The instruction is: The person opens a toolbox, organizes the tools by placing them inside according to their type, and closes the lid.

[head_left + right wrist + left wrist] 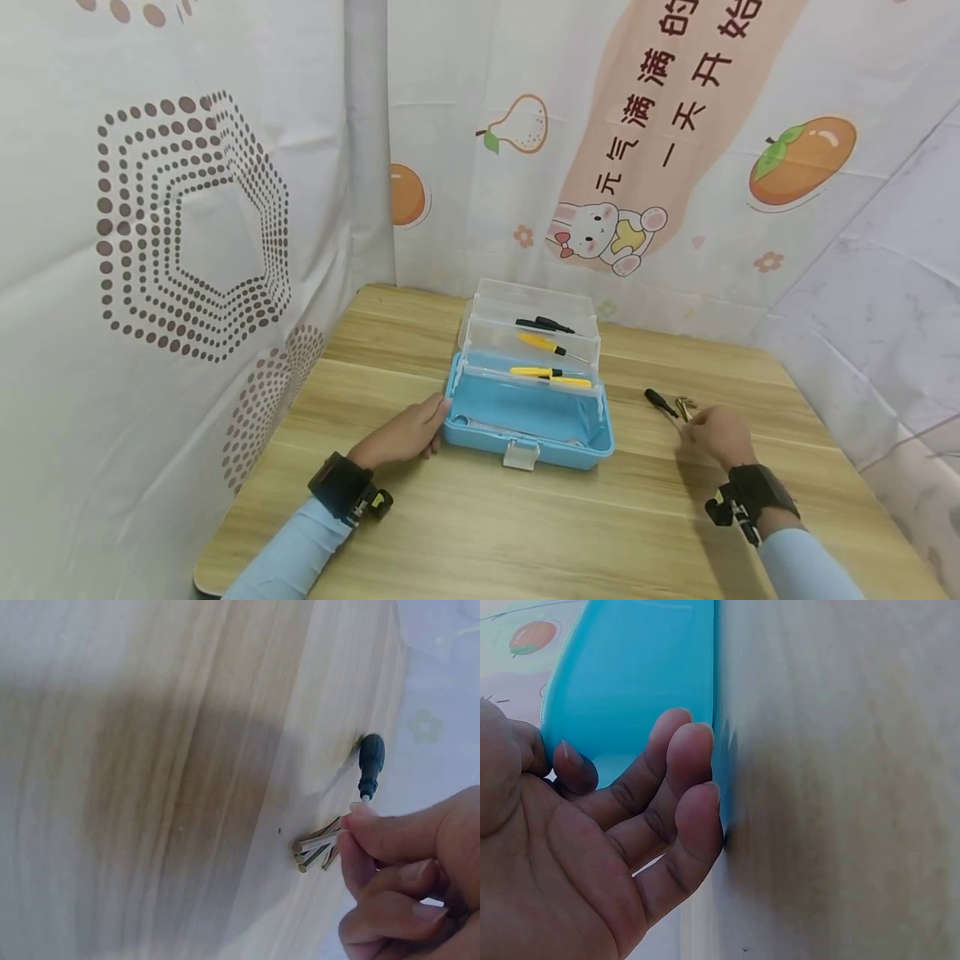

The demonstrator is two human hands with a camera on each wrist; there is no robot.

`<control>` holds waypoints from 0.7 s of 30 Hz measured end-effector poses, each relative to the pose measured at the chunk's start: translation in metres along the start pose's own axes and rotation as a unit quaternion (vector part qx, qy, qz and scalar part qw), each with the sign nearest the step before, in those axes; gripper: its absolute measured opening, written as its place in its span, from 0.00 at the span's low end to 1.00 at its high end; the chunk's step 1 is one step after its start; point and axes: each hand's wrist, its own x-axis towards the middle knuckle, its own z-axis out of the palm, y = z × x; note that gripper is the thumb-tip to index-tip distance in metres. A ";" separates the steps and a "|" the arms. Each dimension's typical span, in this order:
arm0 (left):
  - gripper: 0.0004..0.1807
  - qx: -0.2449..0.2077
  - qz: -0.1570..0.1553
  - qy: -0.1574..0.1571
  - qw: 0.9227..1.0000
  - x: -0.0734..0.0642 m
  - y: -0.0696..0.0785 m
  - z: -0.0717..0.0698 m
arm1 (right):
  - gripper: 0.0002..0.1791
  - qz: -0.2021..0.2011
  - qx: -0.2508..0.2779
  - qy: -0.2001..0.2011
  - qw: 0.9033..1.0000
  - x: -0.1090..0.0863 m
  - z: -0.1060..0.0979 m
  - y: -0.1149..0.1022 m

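My right hand (718,435) is at the right of the table, thumb and index finger pinching at a small bundle of brass-coloured hex keys (319,846). Their ends fan out from the fingertips. Just beyond lies a black-handled screwdriver (371,761), its thin shaft running behind the thumb in the right wrist view. My left hand (408,429) rests against the left side of a blue toolbox (480,439); in the left wrist view its fingertips (692,754) touch the blue wall, slightly bent. A wrench (495,427) lies in the bottom of this box.
Clear tiered trays (491,350) stand raised at the back of the toolbox, holding yellow-handled screwdrivers (537,342) and black-handled tools (536,323). A clear latch (521,454) hangs at the front. Printed curtains (465,75) border the wooden table (487,533).
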 end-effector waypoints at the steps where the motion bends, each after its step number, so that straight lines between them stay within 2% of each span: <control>1: 0.22 0.000 0.000 0.000 1.000 0.000 0.000 0.000 | 0.11 0.000 0.001 0.007 1.000 0.000 0.000 0.000; 10: 0.21 -0.001 -0.003 0.001 1.000 -0.001 0.000 0.000 | 0.10 -0.009 0.013 0.073 0.997 -0.005 0.004 0.001; 21: 0.21 0.000 -0.001 0.003 1.000 -0.001 0.001 0.000 | 0.11 0.007 0.036 0.107 0.994 -0.006 0.005 0.001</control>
